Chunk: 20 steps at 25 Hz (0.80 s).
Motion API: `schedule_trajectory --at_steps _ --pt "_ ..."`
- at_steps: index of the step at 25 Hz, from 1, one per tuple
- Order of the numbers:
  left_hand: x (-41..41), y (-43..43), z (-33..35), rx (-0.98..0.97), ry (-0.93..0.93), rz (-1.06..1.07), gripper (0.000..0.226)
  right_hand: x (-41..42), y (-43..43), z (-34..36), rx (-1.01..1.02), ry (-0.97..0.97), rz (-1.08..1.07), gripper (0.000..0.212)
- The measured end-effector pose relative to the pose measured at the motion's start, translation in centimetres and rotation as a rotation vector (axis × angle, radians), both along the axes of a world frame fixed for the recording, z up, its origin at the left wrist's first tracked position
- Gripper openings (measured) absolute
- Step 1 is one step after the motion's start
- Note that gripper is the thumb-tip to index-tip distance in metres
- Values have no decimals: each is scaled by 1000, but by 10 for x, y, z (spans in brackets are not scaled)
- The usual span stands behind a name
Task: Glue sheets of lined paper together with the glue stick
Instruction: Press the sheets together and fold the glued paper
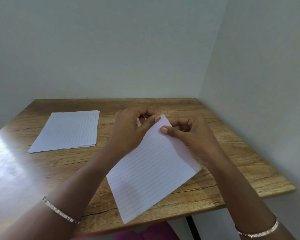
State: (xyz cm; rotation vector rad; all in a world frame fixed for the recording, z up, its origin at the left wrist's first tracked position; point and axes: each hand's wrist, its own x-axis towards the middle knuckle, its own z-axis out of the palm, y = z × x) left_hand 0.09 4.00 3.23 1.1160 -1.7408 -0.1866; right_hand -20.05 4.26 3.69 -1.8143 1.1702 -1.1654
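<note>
No readable text, labels, brands or numbers anywhere. Held sheet (152,172) and stack (66,131) on the table show only blank ruled lines. Bracelet (61,212) has a pattern, too small to read.

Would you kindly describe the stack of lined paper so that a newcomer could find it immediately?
Start at the wooden table set into the corner of the room. On its far left part lies the stack of lined paper, flat and untouched. Unlike the held lined sheet, which both hands pinch at its top corner, it has several slightly fanned edges.
</note>
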Motion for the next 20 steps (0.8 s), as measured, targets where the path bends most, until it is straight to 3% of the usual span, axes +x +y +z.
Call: schedule_trajectory --at_steps 4,9,14,20 --pt "1 2 2 -5 29 17 17 -1 0 -2 -9 35 -49 17" --pt "3 2 -2 44 -3 -5 30 8 -1 3 -9 128 -28 15" --pt "3 5 1 32 93 64 10 -5 2 0 35 20 -9 15" --pt "4 7 0 19 146 73 13 -5 2 1 25 31 -32 17"
